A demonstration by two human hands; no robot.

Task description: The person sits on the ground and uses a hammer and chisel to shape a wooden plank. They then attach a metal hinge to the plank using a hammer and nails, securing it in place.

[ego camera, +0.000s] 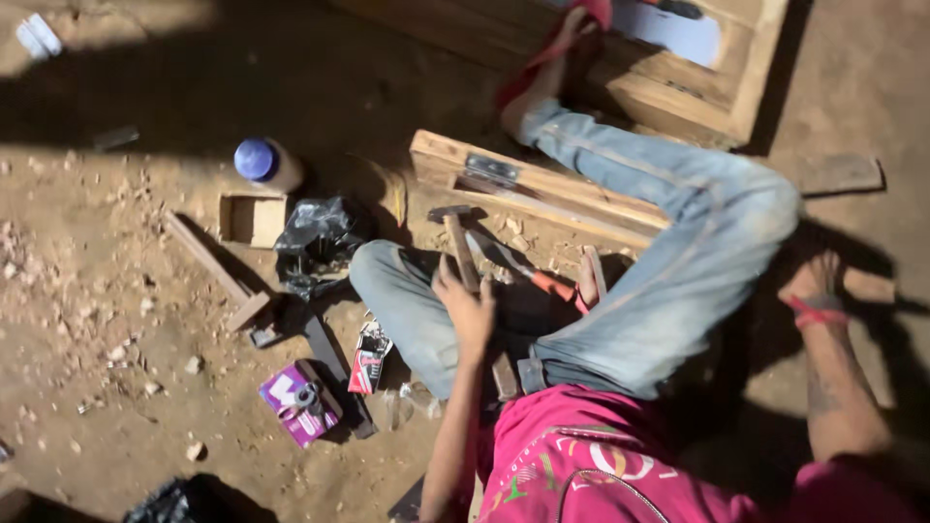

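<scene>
Hammer [461,244] lay gripped by its wooden handle in the left hand [469,308], fingers [448,283] clamped round the shaft, the metal head up near the edge of a wooden frame piece [542,189] that carried a grey hinge [489,170]. That frame piece slanted across the dirt floor [97,320], its near edge just beside the person's bent knee. Behind it, a larger wooden frame [717,92] reached the top border of the view. The right hand [816,286] rested flat on the floor well apart from the work, fingers spread and holding nothing, a red band at the wrist. A red-handled tool [542,281] lay between the legs, just beside the hammer. To the left, a black plastic bag [318,237], a small wooden box [252,220] and a blue-capped bottle [266,163] crowded the ground. A purple packet [298,402] and a thin wood strip [208,266] lay nearer the chips, with open dirt farther left.
</scene>
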